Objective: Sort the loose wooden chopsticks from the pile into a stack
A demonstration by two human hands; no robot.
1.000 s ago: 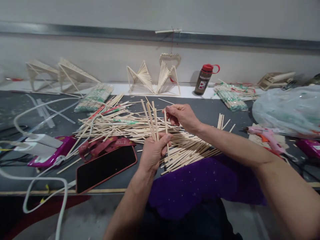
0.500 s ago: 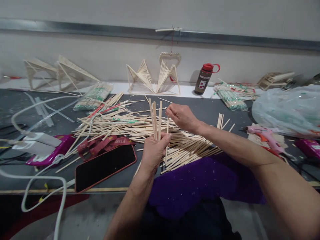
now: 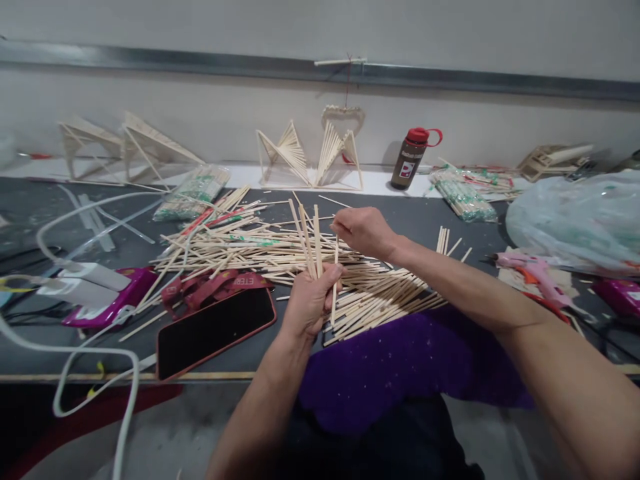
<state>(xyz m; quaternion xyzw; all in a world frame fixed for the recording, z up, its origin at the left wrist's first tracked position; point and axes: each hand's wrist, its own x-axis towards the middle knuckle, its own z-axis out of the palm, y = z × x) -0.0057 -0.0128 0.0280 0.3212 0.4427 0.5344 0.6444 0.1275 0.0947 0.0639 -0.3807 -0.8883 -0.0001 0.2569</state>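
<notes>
Several pale wooden sticks (image 3: 309,243) stand fanned upward from my left hand (image 3: 311,297), which is closed around their lower ends. My right hand (image 3: 363,230) is pinched at the top of a single wooden stick (image 3: 335,267). That stick hangs nearly upright beside my left fingers, its lower end near the loose pile. Beneath and behind both hands spreads a heap of loose wooden sticks (image 3: 380,293) lying in many directions. The lower ends of the fanned sticks are hidden in my left palm.
A phone (image 3: 215,333) and a red lanyard (image 3: 215,288) lie left of my hands. Twisted stick models (image 3: 287,157) stand by the wall near a bottle (image 3: 411,160). To the right are a pink glue gun (image 3: 537,273) and a plastic bag (image 3: 575,217). Purple cloth (image 3: 380,367) covers the front edge.
The sticks in my left hand have spread and lean more to the left. My right hand stays pinched on the single stick, almost in place. The view has shifted slightly.
</notes>
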